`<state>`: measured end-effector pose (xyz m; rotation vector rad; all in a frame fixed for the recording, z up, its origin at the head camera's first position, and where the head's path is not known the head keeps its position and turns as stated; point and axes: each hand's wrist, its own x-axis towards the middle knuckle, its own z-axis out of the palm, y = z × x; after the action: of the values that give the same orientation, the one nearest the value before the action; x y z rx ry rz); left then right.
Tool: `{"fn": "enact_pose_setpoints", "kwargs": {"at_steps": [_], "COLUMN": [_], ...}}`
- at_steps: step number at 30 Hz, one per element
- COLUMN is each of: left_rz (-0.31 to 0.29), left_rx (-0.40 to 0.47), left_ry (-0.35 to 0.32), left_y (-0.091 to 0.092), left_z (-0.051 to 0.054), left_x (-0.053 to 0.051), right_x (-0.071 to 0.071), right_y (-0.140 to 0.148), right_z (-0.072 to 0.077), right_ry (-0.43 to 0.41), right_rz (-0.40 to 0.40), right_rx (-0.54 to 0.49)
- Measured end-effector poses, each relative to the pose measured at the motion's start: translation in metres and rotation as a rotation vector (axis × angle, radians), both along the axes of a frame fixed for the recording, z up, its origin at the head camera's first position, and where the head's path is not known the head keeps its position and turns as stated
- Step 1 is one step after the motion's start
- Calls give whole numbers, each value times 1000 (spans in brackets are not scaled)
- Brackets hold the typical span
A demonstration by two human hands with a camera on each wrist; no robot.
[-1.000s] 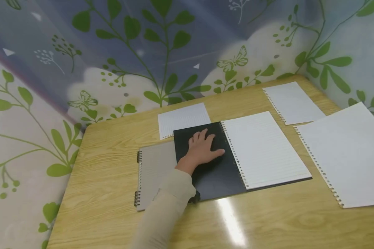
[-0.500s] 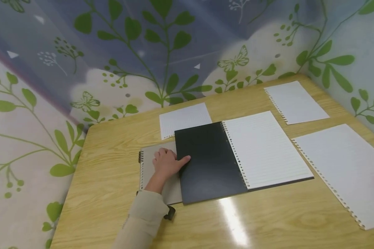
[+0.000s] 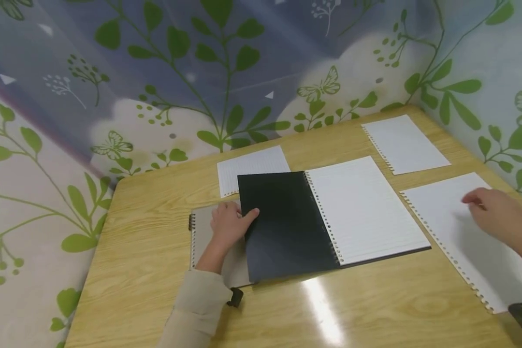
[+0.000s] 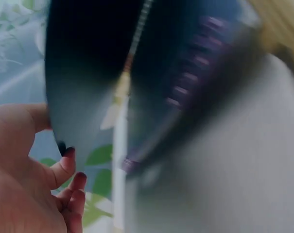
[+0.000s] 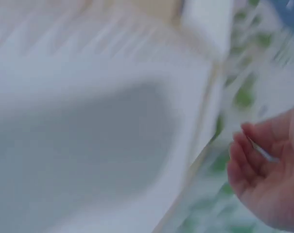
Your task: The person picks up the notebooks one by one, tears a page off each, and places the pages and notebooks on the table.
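Note:
My left hand (image 3: pixel 228 224) pinches the left edge of the black cover (image 3: pixel 287 222) of an open ring-bound notebook, thumb on top and fingers beneath. In the left wrist view that cover (image 4: pixel 83 53) bends up between thumb and fingers. The notebook's white lined page (image 3: pixel 367 212) lies flat on the right. Partly under the cover is a grey-beige spiral notebook (image 3: pixel 202 227). My right hand (image 3: pixel 500 215) hovers over a loose punched sheet (image 3: pixel 435 212), fingers loosely curled; the right wrist view shows nothing held in this hand (image 5: pixel 270 167).
A lined loose sheet (image 3: pixel 252 162) lies behind the black cover, and another punched sheet (image 3: pixel 404 145) at the back right. All rest on a wooden table (image 3: pixel 152 241) against leaf-patterned walls (image 3: pixel 174 96). A bright reflection crosses the table's front.
My left hand has moved left from the middle of the black cover to its left edge, which has lifted slightly. The right hand has come in over the right sheet, which has shifted and lies flat.

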<state>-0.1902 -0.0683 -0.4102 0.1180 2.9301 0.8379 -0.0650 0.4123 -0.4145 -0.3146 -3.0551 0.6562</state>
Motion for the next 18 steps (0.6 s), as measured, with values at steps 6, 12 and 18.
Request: {"fn": "enact_pose_setpoints", "kwargs": {"at_steps": [6,12,18], "left_rz": [-43,-185,-426], "left_rx": [241,603,700], "left_ry": [45,-19,-37], "left_y": [12,32,56], "left_z": [27,42,37], "left_x": [-3,0,1], "right_x": [-41,-72,-92], "right_y": [-88,-148,-181], "right_z": [37,61,76], "right_ry": [-15,11,-12], "right_rz": [302,465,509], "right_rx": [-189,-373,-462]}}
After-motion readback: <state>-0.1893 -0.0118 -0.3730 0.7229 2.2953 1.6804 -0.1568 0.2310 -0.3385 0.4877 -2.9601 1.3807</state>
